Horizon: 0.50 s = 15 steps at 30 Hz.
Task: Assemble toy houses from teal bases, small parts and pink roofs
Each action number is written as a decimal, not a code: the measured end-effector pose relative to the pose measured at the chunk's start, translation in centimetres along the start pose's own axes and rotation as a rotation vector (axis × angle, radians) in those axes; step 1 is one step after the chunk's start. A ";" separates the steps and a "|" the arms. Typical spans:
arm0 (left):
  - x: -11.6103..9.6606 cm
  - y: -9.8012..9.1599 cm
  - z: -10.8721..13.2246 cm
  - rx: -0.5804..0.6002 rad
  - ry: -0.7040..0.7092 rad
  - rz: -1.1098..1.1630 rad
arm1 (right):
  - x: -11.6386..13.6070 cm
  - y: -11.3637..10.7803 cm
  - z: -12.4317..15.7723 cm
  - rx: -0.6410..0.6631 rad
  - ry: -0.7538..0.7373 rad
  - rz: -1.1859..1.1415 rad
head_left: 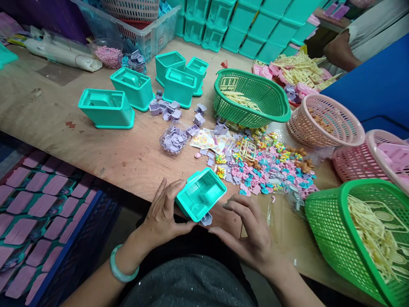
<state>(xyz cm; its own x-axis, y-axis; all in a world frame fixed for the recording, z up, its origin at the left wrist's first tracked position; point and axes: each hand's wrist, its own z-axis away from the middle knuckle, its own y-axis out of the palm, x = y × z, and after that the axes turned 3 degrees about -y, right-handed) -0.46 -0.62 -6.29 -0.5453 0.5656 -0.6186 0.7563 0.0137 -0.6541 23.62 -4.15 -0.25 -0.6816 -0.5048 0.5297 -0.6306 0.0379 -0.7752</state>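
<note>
A teal plastic box (200, 192) with an open top is tilted at the table's front edge, its hollow, moulded inside facing me. My left hand (162, 211) grips it from the left, fingers along the far side and thumb at the near bottom corner. Just below the box a small grey-purple plastic piece (206, 219) shows; whether it is attached I cannot tell. To the right of the box my right hand (251, 228) is open, thumb and fingers apart, with nothing visible in it. Beyond the hands lie small pink, blue and yellow plastic pieces (262, 170) in a loose pile.
Several teal boxes (107, 108) stand on the table behind a clear tub of purple parts (174, 138). Green baskets (252, 98) and pink baskets (326, 119) line the right side. A crate of pink-topped items (41, 204) is lower left. Another person's arm (341, 51) shows upper right.
</note>
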 end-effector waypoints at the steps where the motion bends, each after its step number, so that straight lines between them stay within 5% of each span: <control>1: 0.0 0.1 0.0 0.004 0.002 -0.010 | -0.5 -0.3 -0.3 0.002 -0.044 0.078; 6: -1.1 0.5 -0.3 -0.006 -0.065 -0.025 | -2.1 0.1 -2.2 0.186 -0.232 0.099; 15: -2.1 1.3 -0.3 -0.097 -0.109 -0.050 | -2.2 -0.3 -3.1 0.237 -0.230 0.010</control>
<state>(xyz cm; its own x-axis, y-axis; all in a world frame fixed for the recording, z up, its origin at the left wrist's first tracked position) 1.76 -1.51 -5.72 -0.6148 0.4698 -0.6335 0.7561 0.1224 -0.6429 24.13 -0.36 -0.09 -0.5687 -0.6877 0.4513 -0.5020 -0.1445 -0.8527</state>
